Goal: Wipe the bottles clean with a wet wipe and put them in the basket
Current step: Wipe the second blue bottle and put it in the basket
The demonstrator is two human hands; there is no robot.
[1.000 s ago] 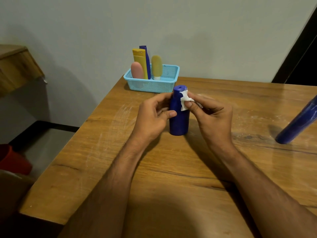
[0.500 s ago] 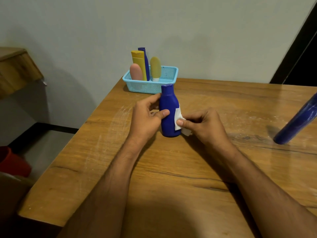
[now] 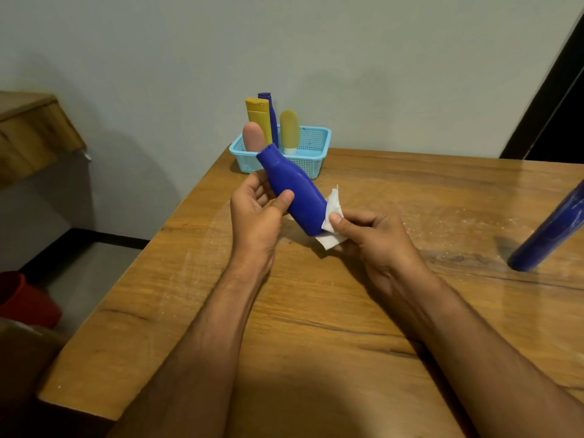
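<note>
Item: blue bottle (image 3: pixel 292 192), held above wooden table (image 3: pixel 410 311), tilted; cap end up-left toward basket (image 3: pixel 316 143), base down-right.
Left hand (image 3: pixel 257 213): fingers and thumb curled round bottle's middle.
Right hand (image 3: pixel 371 238): pinches white wet wipe (image 3: pixel 331 213) against bottle's base.
Basket just beyond bottle's cap end, nearer left hand; holds pink, yellow, blue and pale-yellow bottles.
Second blue bottle (image 3: pixel 550 229) well apart, far right.
Labels, brands: none legible.

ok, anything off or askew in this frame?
Nothing damaged or spilled. The blue bottle is tilted, but the left hand holds it while the right hand presses the wet wipe to its base. Pale smears mark the table.
</note>
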